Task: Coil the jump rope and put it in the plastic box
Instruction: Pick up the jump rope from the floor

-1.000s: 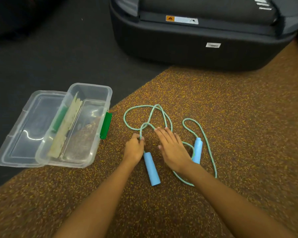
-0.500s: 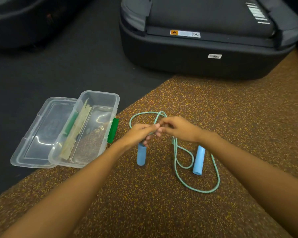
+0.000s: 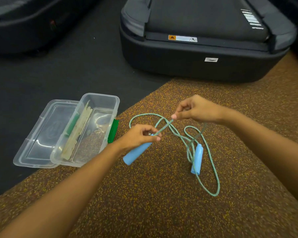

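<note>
A teal jump rope (image 3: 212,166) with two light blue handles lies in loose loops on the speckled brown mat. My left hand (image 3: 141,136) grips the top of one blue handle (image 3: 136,154), lifted and tilted. My right hand (image 3: 196,109) pinches the cord a short way up from that handle, holding it taut between both hands. The second blue handle (image 3: 197,158) lies flat on the mat to the right. The clear plastic box (image 3: 100,100) stands open at the left, its lid (image 3: 41,134) folded flat beside it, with a pale strip inside.
A large black padded machine base (image 3: 196,64) stands at the back, close to the mat's far edge. Dark floor (image 3: 58,74) lies left of the brown mat (image 3: 162,203). The box has a green latch (image 3: 113,130) on its right side.
Both hands have risen off the mat and drawn apart, stretching a length of cord between them. The left-hand handle has lifted and tilted. The view has shifted slightly.
</note>
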`<state>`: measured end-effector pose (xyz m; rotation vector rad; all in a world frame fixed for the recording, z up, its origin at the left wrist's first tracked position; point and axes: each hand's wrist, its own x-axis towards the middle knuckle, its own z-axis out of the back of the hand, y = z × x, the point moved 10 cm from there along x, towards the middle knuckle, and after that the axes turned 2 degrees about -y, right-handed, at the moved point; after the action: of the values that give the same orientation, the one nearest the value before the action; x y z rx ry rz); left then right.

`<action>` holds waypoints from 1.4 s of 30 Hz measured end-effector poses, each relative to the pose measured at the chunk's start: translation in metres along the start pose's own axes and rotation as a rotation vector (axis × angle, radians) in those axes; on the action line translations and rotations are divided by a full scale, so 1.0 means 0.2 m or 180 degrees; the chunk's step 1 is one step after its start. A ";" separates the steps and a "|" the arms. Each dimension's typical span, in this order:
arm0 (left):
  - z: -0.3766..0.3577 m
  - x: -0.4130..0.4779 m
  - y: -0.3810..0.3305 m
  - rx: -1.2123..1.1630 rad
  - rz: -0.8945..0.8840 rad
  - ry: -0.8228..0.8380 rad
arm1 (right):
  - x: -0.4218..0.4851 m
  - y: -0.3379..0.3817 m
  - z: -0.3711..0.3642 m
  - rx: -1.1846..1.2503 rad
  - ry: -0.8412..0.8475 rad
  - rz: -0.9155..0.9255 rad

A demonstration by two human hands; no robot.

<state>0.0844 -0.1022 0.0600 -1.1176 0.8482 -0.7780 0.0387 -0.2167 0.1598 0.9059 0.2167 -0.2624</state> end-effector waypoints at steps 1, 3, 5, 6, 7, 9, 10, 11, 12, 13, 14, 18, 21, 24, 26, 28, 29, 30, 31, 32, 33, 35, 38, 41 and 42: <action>0.00 0.00 0.00 0.0058 -0.0011 0.0012 | -0.01 0.01 0.02 0.0045 0.0064 -0.0087; 0.00 0.00 -0.03 0.0070 -0.0066 0.0012 | -0.04 0.04 0.05 0.0299 0.0252 -0.0192; -0.02 -0.01 -0.07 -0.0034 -0.0140 0.0086 | -0.06 0.13 0.11 0.0778 0.0326 -0.0046; -0.03 -0.01 -0.08 -0.0037 -0.0164 0.0116 | -0.07 0.18 0.15 0.1079 0.0252 0.0069; -0.03 -0.01 -0.08 -0.0008 -0.0158 0.0105 | -0.07 0.21 0.21 0.1368 0.0130 0.0165; -0.02 0.00 -0.07 0.0084 -0.0099 0.0024 | -0.07 0.20 0.30 0.1628 -0.0099 0.0216; -0.01 -0.01 -0.06 0.0151 -0.0058 -0.0002 | -0.07 0.17 0.30 0.1460 -0.0167 0.0159; 0.00 -0.01 -0.05 0.0250 -0.0003 -0.0009 | -0.06 0.12 0.29 0.1138 -0.0198 0.0055; 0.00 -0.02 -0.03 0.0379 0.0086 0.0015 | -0.06 0.07 0.26 0.0799 -0.0186 -0.0079; -0.01 -0.03 -0.01 0.0511 0.0183 0.0060 | -0.05 0.01 0.22 0.0586 -0.0130 -0.0201; -0.01 -0.04 0.01 0.0648 0.0258 0.0115 | -0.05 -0.02 0.17 0.0528 -0.0043 -0.0277; -0.02 -0.05 0.07 0.0538 0.0496 0.0232 | -0.03 -0.06 0.05 0.0608 0.0235 -0.0278; -0.06 -0.04 0.02 0.0182 0.0436 0.0303 | -0.01 -0.03 0.00 0.0582 0.0272 -0.0165; -0.10 -0.03 -0.02 0.0110 0.0423 0.0334 | 0.00 -0.03 -0.01 0.0548 0.0187 -0.0152; -0.11 -0.03 -0.02 0.0050 0.0476 0.0370 | 0.00 -0.05 0.00 0.0610 0.0127 -0.0177; -0.12 -0.04 -0.02 -0.0237 0.0540 0.0437 | -0.01 -0.07 0.01 0.0686 0.0073 -0.0181; -0.12 -0.04 -0.02 -0.0428 0.0561 0.0469 | -0.01 -0.08 0.01 0.0696 0.0072 -0.0188; -0.13 -0.05 -0.03 -0.0607 0.0593 0.0500 | -0.01 -0.10 0.01 0.0688 0.0093 -0.0201; -0.13 -0.05 -0.03 -0.0758 0.0645 0.0525 | -0.01 -0.11 0.00 0.0650 0.0112 -0.0211; -0.13 -0.06 -0.03 -0.0892 0.0707 0.0546 | -0.01 -0.12 0.01 0.0575 0.0100 -0.0202; -0.13 -0.06 -0.03 -0.1018 0.0772 0.0572 | -0.01 -0.13 0.02 0.0467 0.0040 -0.0172; -0.14 -0.07 -0.03 -0.1246 0.0884 0.0666 | -0.01 -0.13 0.05 0.0253 -0.0183 -0.0100; -0.16 -0.07 -0.04 -0.1617 0.1028 0.0791 | 0.00 -0.11 0.07 0.0126 -0.0456 0.0038; -0.18 -0.07 -0.06 -0.1926 0.1050 0.0878 | 0.01 -0.07 0.06 0.0238 -0.0530 0.0194; -0.19 -0.07 -0.07 -0.1961 0.1068 0.0916 | 0.02 -0.06 0.05 0.0316 -0.0542 0.0238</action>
<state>0.0429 -0.1093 0.0675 -1.3624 1.5426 -0.4017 0.0391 -0.2331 0.1558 0.9822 0.0122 -0.2814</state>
